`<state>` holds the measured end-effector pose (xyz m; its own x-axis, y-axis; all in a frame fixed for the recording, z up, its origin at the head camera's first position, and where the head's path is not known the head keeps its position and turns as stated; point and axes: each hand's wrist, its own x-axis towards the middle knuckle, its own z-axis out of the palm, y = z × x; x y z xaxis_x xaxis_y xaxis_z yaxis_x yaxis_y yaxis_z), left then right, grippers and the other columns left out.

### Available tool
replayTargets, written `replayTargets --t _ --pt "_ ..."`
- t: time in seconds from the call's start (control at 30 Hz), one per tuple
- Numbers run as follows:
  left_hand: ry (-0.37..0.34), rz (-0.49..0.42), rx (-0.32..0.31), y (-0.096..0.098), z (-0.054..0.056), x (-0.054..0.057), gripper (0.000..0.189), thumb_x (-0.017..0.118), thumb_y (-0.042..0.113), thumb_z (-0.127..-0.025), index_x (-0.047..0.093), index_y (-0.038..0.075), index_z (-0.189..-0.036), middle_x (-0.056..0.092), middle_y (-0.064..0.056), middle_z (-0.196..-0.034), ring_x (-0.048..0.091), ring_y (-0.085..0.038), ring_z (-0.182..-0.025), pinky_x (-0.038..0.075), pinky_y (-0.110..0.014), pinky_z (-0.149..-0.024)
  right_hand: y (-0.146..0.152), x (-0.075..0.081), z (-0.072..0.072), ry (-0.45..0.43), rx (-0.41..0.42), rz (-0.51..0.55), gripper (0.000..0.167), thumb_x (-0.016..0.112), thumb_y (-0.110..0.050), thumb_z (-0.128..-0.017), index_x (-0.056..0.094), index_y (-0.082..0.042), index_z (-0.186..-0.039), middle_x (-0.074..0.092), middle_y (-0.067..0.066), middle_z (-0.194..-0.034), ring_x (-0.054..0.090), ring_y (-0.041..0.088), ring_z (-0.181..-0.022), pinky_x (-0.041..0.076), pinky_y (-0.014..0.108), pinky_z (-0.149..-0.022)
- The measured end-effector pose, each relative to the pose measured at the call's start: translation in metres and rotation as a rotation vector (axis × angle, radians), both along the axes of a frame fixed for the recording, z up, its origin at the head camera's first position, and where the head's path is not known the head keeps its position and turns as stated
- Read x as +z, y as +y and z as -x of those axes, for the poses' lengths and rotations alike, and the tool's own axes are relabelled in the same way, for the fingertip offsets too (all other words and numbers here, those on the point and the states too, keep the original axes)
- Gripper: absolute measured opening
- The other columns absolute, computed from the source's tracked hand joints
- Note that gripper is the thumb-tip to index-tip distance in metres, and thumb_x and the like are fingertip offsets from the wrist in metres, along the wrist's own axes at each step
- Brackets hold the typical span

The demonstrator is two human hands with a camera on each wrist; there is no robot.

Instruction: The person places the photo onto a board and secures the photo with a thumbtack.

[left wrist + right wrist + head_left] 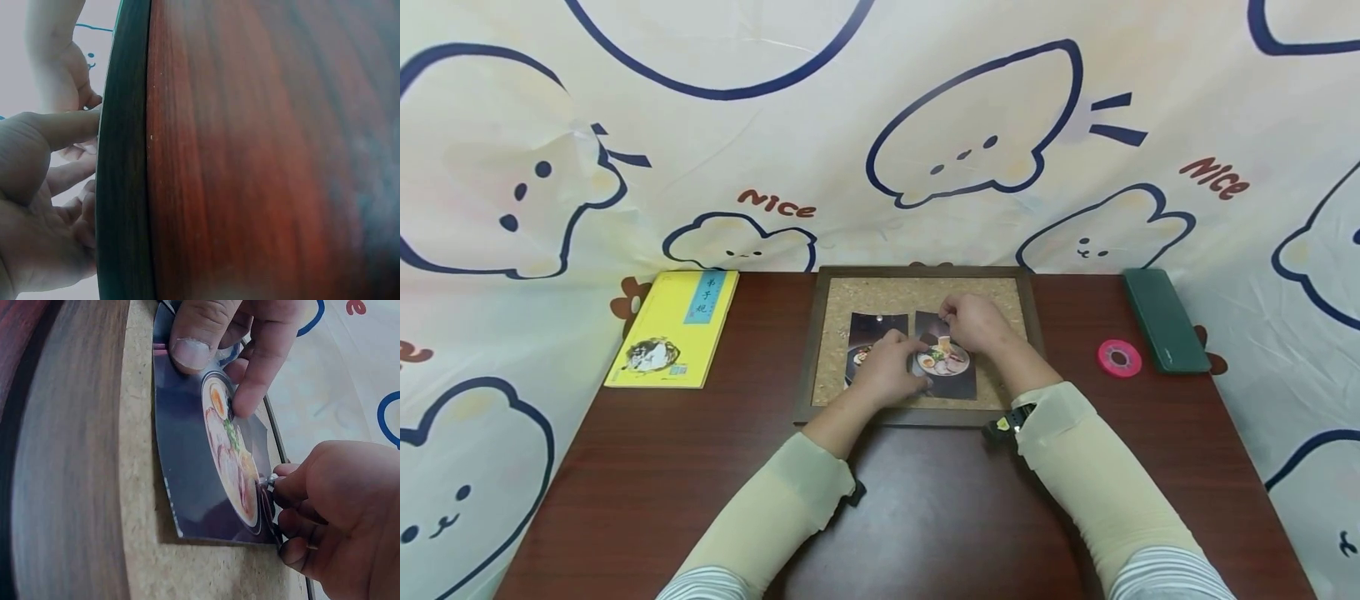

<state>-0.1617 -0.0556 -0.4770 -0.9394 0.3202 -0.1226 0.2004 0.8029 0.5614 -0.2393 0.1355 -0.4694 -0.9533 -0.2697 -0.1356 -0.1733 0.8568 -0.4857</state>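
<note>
A photo of a food dish [958, 385] lies on the framed cork board [829, 385], its edges curling up a little. My left hand [889, 368] presses it with thumb and fingertips along its left side. At the photo's top edge, my right hand [977, 323] pinches a small silvery push pin [269, 480] between thumb and forefinger. A second dark food photo [859, 333] lies to the left, partly behind my left hand, with a pin [880, 318] at its top. In the left wrist view the dark frame [125, 187] hides the photos.
The board lies at the back of the brown table [917, 517], near a patterned cloth backdrop [760, 150]. A yellow book [673, 333] lies at the left. To the right are a pink ring-shaped roll [1105, 358] and a green case [1165, 321].
</note>
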Motion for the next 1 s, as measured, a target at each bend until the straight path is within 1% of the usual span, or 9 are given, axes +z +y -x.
replayTargets --t 0.13,0.27,0.4,0.5,0.8,1.0 --pt "-0.007 0.004 0.006 0.001 -0.0006 -0.0012 0.06 0.087 0.033 -0.083 0.068 0.018 -0.138 0.056 -0.006 -0.126 0.055 -0.025 -0.116 0.05 -0.044 -0.094 -0.0012 -0.0001 0.001 0.007 0.008 -0.009 0.02 0.055 -0.009 -0.1 0.073 -0.009 -0.108 0.073 0.008 -0.104 0.067 0.025 -0.095 0.054 0.043 -0.084" --pt "-0.018 -0.005 0.01 0.0019 -0.0014 -0.0005 0.06 0.086 0.034 -0.084 0.068 0.018 -0.138 0.056 -0.007 -0.128 0.054 -0.026 -0.119 0.05 -0.045 -0.096 -0.0012 -0.0001 0.003 -0.014 0.002 -0.007 0.021 0.056 -0.009 -0.098 0.074 -0.009 -0.108 0.073 0.008 -0.104 0.067 0.026 -0.095 0.055 0.043 -0.085" --pt "-0.02 -0.008 0.004 0.0027 -0.0009 -0.0007 0.06 0.086 0.034 -0.084 0.067 0.017 -0.139 0.056 -0.006 -0.128 0.054 -0.025 -0.118 0.05 -0.044 -0.095 -0.0002 0.001 0.005 -0.038 -0.016 0.015 0.022 0.056 -0.01 -0.098 0.075 -0.008 -0.109 0.074 0.009 -0.105 0.068 0.027 -0.096 0.055 0.045 -0.086" --pt "-0.018 -0.004 0.003 0.0032 0.0 -0.0012 0.061 0.087 0.034 -0.084 0.067 0.017 -0.139 0.056 -0.007 -0.128 0.054 -0.025 -0.116 0.05 -0.043 -0.093 0.0 0.0022 0.0061 -0.04 -0.028 0.033 0.022 0.057 -0.011 -0.098 0.076 -0.007 -0.108 0.074 0.01 -0.104 0.068 0.028 -0.096 0.055 0.045 -0.085" --pt "-0.011 0.008 0.031 0.0051 -0.0007 -0.0051 0.061 0.089 0.033 -0.082 0.068 0.018 -0.138 0.056 -0.006 -0.128 0.055 -0.025 -0.115 0.05 -0.042 -0.092 -0.0008 -0.0002 0.0066 -0.045 -0.061 0.066 0.02 0.059 -0.011 -0.099 0.077 -0.007 -0.106 0.074 0.01 -0.1 0.067 0.026 -0.089 0.054 0.04 -0.078" --pt "-0.015 0.012 0.042 0.0045 0.0 -0.004 0.062 0.089 0.033 -0.082 0.068 0.018 -0.138 0.056 -0.006 -0.127 0.054 -0.024 -0.115 0.05 -0.042 -0.092 -0.0044 0.0015 0.008 -0.055 -0.076 0.06 0.02 0.058 -0.011 -0.099 0.076 -0.007 -0.105 0.074 0.009 -0.098 0.066 0.026 -0.087 0.054 0.04 -0.079"
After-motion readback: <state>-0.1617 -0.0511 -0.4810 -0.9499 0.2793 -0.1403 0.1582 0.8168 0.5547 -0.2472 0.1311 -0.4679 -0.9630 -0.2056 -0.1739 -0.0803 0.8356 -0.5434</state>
